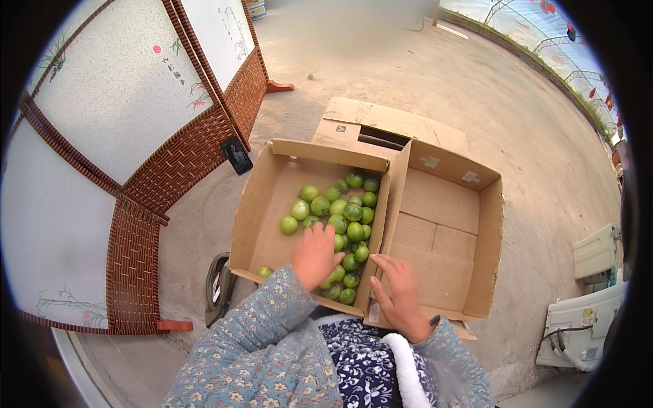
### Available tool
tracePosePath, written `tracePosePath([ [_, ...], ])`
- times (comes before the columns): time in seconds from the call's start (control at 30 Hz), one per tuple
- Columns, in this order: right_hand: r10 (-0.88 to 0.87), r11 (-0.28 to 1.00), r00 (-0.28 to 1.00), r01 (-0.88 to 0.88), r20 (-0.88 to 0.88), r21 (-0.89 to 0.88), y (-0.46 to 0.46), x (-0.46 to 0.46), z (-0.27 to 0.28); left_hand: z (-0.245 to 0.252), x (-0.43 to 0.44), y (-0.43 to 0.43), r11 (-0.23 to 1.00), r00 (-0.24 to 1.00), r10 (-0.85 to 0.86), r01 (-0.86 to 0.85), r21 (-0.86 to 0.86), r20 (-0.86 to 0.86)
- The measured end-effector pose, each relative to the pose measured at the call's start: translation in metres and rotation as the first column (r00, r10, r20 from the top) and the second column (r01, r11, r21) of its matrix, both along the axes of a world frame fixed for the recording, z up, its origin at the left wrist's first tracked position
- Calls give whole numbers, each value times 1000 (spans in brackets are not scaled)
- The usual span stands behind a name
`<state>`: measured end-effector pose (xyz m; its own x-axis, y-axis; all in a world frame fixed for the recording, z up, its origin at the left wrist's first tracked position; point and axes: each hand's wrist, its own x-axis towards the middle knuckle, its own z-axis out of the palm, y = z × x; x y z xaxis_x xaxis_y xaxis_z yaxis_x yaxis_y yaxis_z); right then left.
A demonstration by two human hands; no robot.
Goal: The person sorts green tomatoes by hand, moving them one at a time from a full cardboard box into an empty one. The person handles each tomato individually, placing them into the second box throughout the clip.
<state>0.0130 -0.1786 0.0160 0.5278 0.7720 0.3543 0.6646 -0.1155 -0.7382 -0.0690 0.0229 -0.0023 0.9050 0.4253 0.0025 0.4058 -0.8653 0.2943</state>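
Several green tomatoes [338,207] lie in an open cardboard box [253,204], mostly gathered along its right side. My left hand [317,255] reaches palm down into this box, its fingertips at the tomatoes; whether it grips one is hidden beneath the hand. One tomato [265,271] sits apart near the box's lower left corner. Beside the box's right wall, my right hand [400,296] has its thumb and fingers apart, with the fingertips at the wall's top edge. A second open cardboard box [438,229] adjoins on the right, with no tomatoes visible inside.
Another cardboard box [393,120] stands behind these two. At left is a folding screen [178,153] with woven lower panels, and a phone [236,155] leans near it. White appliance units [584,324] stand at right. One small green fruit [309,76] lies on the floor ahead.
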Motion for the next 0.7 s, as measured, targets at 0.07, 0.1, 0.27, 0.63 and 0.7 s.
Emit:
tracePosePath([
  [0.07, -13, 1000, 1000, 13, -5, 21, 2, 0, -5, -7, 8, -2, 997, 985, 70, -62, 52, -161],
  [0.1, -17, 999, 1000, 17, -8, 30, 3, 0, -8, -12, 11, -3, 991, 985, 76, -57, 117, -158],
  [0.27, 30, 999, 999, -29, 43, -22, 5, 5, -20, -30, 19, -2, 976, 982, 108, -74, 204, -158],
  [0.63, 100, 995, 992, -99, 77, -29, 5, 23, 15, 39, 5, -15, 704, 958, -142, 275, -655, 249],
  [0.7, 200, 975, 979, -194, 43, -109, 6, 30, 18, 46, 7, -22, 641, 957, -175, 288, -712, 230],
])
